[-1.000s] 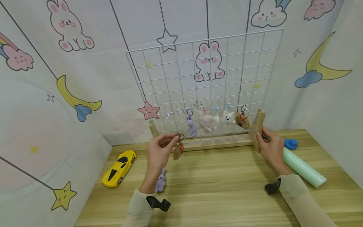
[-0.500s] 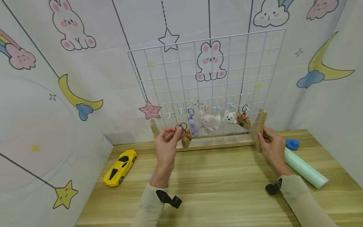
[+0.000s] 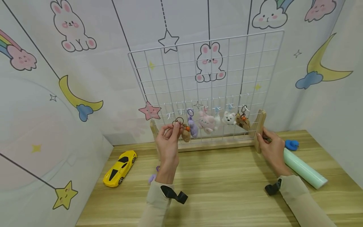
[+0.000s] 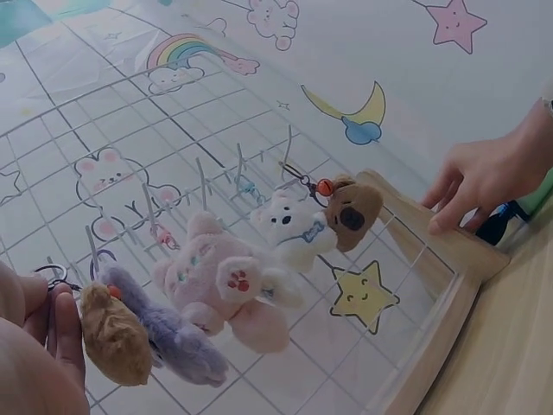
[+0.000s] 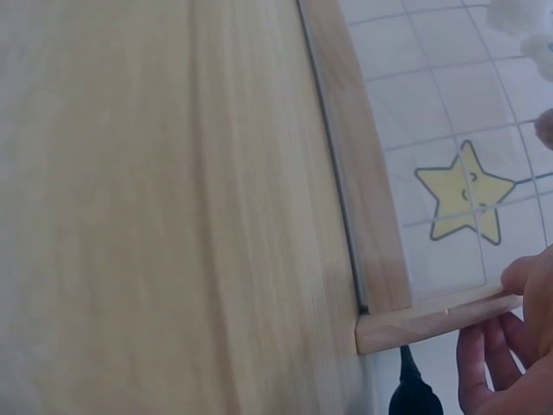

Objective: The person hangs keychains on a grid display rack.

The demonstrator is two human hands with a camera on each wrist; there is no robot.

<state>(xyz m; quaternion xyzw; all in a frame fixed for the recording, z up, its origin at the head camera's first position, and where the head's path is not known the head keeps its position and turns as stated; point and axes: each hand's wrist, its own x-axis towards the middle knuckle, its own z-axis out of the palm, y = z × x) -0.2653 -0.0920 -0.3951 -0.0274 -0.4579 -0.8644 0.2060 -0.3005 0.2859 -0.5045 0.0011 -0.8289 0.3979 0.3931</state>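
Note:
My left hand (image 3: 169, 143) pinches the ring of a brown plush keychain (image 3: 186, 136) with an orange bell, in front of the white wire grid rack (image 3: 205, 42). In the left wrist view this brown plush (image 4: 117, 337) overlaps the hanging purple plush keychain (image 4: 186, 341). Rightward along the hooks hang a pink plush (image 3: 207, 123), a white bear (image 3: 229, 118) and another brown plush (image 3: 242, 122). Two white hooks (image 3: 170, 116) at the left bear nothing. My right hand (image 3: 271, 148) grips the rack's right wooden upright (image 3: 260, 130), thumb on one face, fingers on the other.
A yellow toy car (image 3: 120, 168) stands at the table's left. Partly hidden by my left forearm lies a purple plush (image 3: 152, 178). Right of my right hand are a pale green cylinder (image 3: 306, 170) and a blue toy duck (image 3: 292, 145). A printed curtain hangs behind the rack.
My left hand has carried the brown plush keychain up and slightly right, toward the left hooks and beside the hanging purple plush. The right hand stays on the upright.

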